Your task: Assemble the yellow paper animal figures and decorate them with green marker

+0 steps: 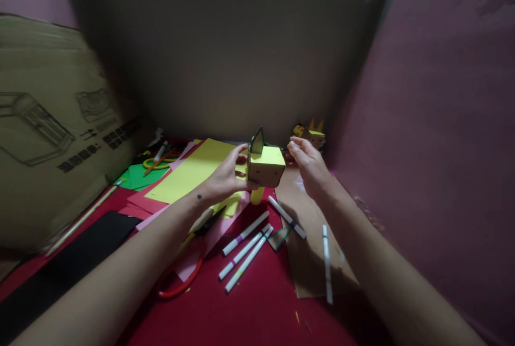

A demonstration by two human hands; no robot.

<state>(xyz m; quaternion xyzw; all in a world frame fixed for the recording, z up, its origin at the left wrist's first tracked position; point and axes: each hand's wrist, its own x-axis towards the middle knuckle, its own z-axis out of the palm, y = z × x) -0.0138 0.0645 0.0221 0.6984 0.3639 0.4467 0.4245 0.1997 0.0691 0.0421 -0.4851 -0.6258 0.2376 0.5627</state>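
Note:
My left hand (226,175) grips a small box figure (267,169) from its left side, thumb below and fingers behind. The box has a yellow top, a brown front with small dots, and a yellow piece hanging underneath. One dark-edged pointed ear (256,141) stands on its top left. To the right of the box, apart from it, is my right hand (309,164), its thumb and fingertips pinched together. What they hold, if anything, is too small to make out. A similar loose pointed piece (278,238) lies on the red cloth below.
Several white markers (246,241) lie in front, partly by a brown cardboard sheet (317,265). Red-handled scissors (189,281) are under my left forearm. Yellow paper (193,169) and green paper (140,177) lie left. Another decorated figure (314,137) stands behind my right hand; a large carton (44,120) stands left.

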